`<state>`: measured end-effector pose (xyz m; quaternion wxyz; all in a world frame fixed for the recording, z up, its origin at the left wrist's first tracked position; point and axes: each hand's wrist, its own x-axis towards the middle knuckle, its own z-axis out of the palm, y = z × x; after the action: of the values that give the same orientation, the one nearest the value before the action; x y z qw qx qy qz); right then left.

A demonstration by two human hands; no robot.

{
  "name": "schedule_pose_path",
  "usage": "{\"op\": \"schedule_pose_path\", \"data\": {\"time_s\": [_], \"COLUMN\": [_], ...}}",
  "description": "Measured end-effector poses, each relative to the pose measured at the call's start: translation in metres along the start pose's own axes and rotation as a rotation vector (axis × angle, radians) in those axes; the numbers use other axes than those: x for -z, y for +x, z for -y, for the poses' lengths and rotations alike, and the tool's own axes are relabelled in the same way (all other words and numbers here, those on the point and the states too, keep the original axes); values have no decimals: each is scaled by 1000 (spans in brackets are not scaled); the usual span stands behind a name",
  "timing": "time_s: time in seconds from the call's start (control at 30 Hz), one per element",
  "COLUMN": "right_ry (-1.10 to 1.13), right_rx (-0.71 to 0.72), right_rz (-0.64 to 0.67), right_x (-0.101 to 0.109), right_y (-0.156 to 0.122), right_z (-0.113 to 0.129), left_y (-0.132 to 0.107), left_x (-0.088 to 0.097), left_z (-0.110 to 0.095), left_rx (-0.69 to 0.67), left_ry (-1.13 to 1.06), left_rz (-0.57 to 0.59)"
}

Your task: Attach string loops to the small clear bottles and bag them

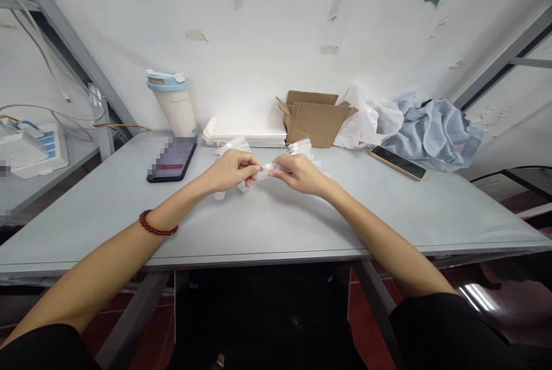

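Note:
My left hand (pixel 237 169) and my right hand (pixel 299 173) meet above the middle of the table. The right fingers are closed on a small white plastic tube-like piece (pixel 269 167), its end pointing left. Thumb and fingertips of my left hand pinch at that end; what exactly they grip is too small to make out. Behind and under the left hand lie translucent white plastic pieces (pixel 238 143) with thin cords. More such translucent pieces (pixel 302 146) lie behind the right hand, partly hidden by it.
Along the wall stand a cream tumbler (pixel 175 108), stacked white trays (pixel 245 130), an open cardboard box (pixel 317 123), a white plastic bag (pixel 366 120) and a light blue cloth (pixel 435 134). One phone (pixel 172 158) lies left, another phone (pixel 397 162) right, on the grey table (pixel 276 226).

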<state>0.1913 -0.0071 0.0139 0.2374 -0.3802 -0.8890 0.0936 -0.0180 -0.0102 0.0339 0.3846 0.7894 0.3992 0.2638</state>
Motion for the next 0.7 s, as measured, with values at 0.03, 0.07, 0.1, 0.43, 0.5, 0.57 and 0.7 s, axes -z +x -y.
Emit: {"op": "schedule_pose_path", "data": {"time_s": [0.03,0.07,0.1,0.43,0.5,0.57,0.7], "right_ry": [3,6,6,-14,-18,-21,-28], "right_rx": [5,8,11,-3,-18,-32,-43], "right_rz": [-3,-5,-6,-3,-3,4,5], "right_x": [0,-1,-1,1,3,5,5], "right_y": [0,0,0,0,1,1,2], "right_z": [0,0,0,3,3,3,2], "left_y": [0,0,0,3,6,8,8], "left_x": [0,0,0,7,11,15,18], "left_z": [0,0,0,-1,2,5,9], "left_rx": [0,-1,-3,32,41,70,80], "left_ry": [-4,-7,-10,-41,-80,-97,-51], "left_rz": [1,2,2,49,51,48,75]}}
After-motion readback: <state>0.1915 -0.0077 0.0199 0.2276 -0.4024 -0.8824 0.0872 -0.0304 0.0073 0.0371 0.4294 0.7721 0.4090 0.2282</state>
